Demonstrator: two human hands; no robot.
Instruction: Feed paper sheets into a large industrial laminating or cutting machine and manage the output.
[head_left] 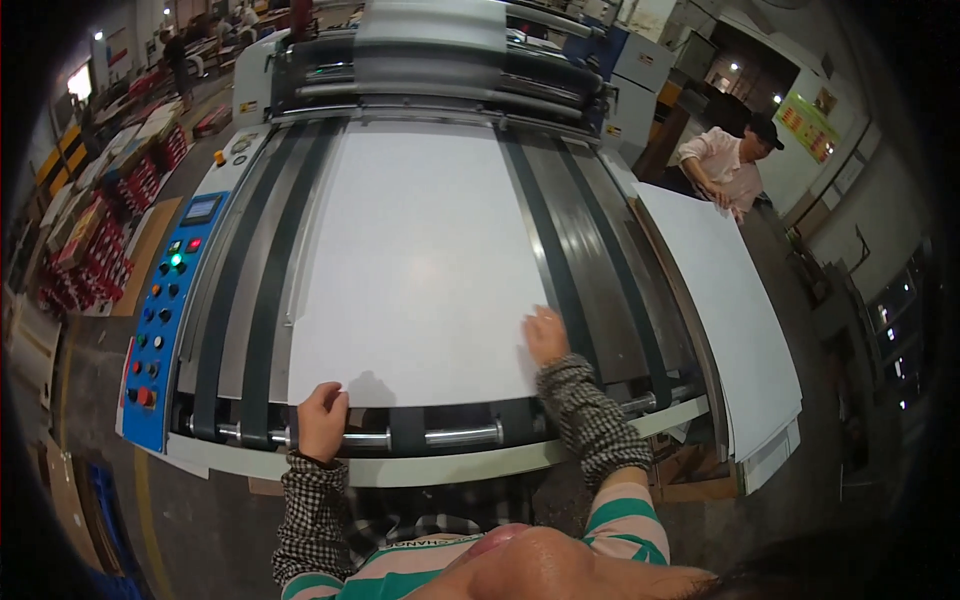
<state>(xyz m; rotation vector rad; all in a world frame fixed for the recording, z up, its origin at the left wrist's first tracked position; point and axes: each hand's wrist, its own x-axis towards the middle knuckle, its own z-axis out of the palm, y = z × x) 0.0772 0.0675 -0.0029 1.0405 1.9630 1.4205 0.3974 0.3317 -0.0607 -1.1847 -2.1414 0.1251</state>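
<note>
While a large white sheet [425,250] is spread flat over the dark belts [275,300] of a machine, its near edge is met close to the left corner by the left hand [322,418], whose fingers are curled, though whether paper is pinched cannot be told. Its right edge is overlapped near the front by the right hand [544,335], held with fingers loosely bent and seemingly gripping nothing. Farther out, the bed is flanked by a blue control panel [170,310] on the left and, on the right, by stacked white sheets [730,310], over which a person in a cap [735,165] is bent.
</note>
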